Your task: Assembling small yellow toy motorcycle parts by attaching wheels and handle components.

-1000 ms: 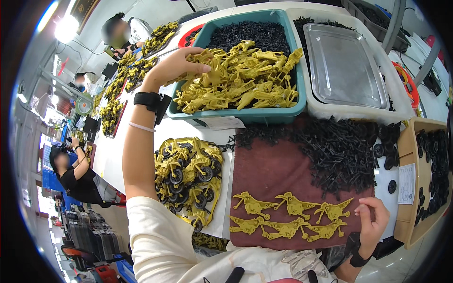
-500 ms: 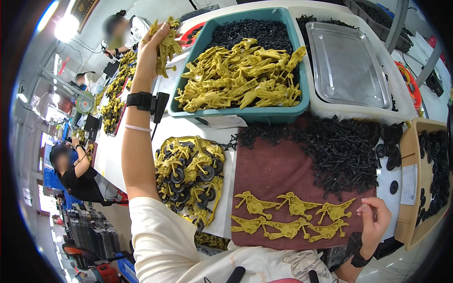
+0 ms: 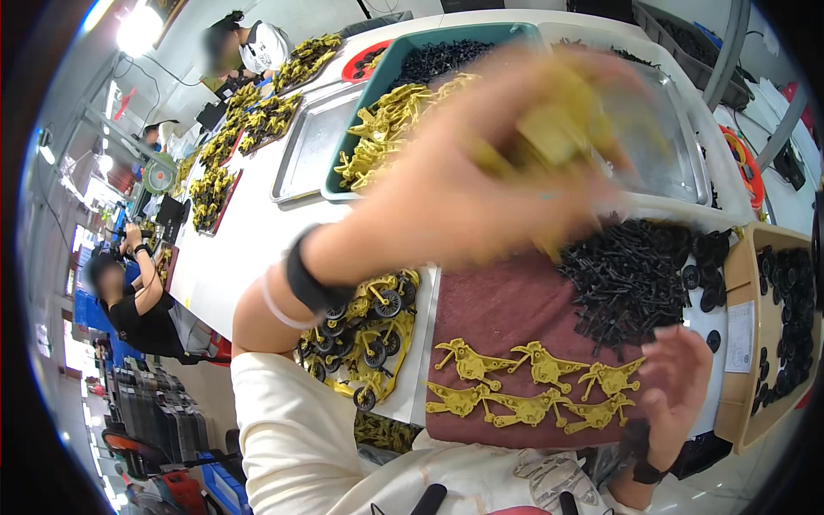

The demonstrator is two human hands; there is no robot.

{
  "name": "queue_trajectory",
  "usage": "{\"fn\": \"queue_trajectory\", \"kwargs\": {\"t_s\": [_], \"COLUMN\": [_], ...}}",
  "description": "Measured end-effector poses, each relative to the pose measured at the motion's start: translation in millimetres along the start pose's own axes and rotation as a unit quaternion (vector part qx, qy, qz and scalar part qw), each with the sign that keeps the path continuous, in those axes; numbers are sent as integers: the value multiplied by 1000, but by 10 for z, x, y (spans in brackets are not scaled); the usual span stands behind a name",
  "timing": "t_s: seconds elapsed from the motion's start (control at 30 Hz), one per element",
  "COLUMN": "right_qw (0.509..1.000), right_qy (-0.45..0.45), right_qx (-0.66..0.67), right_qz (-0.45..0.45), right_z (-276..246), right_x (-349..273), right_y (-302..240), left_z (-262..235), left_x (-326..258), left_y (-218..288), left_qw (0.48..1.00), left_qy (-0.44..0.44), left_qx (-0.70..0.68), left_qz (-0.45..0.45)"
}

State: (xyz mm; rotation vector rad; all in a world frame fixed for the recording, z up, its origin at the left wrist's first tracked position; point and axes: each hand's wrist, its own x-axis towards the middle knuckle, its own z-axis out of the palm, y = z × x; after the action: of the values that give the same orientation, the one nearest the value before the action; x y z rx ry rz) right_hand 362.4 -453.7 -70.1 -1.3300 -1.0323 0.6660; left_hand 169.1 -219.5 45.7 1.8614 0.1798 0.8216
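Observation:
My left hand (image 3: 506, 163), smeared by motion, is closed around several yellow plastic toy motorbike frames (image 3: 562, 133) over the right side of the teal bin. Its forearm hides part of that bin (image 3: 333, 190). Loose yellow frames (image 3: 378, 129) are heaped inside. Two rows of similar frames (image 3: 525, 408) lie flat on the dark red cloth (image 3: 498, 313) in front of me. Beside their right end, my right hand (image 3: 676, 390) hovers with its fingers loosely curved and apart, holding nothing. On the left, a pile of yellow toy motorbikes with black wheels (image 3: 373, 330) is partly covered by my left wrist.
Thin black parts (image 3: 614, 283) are piled on the cloth's far right. A tan box (image 3: 738, 343) with black wheels stands at the right edge. Metal trays (image 3: 292, 163) lie at the back. Other people (image 3: 142, 300) work along the left.
My left hand has swung from the upper left to the right and closer, carrying the yellow frames across the bin. The fingers of my right hand have spread and risen slightly.

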Motion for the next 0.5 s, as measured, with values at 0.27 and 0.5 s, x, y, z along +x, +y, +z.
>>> {"fn": "queue_trajectory", "kwargs": {"t_s": [0.27,0.5], "right_qw": [997,987], "right_qy": [-45,-58], "right_qx": [-68,-147], "right_qz": [0,-17], "right_z": [68,10], "right_x": [-303,-451], "right_y": [209,388], "left_z": [1308,1405], "left_x": [-351,-391], "left_y": [-136,-202], "left_qw": [954,949], "left_qy": [-213,-79], "left_qx": [-34,179], "left_qz": [210,246]}}
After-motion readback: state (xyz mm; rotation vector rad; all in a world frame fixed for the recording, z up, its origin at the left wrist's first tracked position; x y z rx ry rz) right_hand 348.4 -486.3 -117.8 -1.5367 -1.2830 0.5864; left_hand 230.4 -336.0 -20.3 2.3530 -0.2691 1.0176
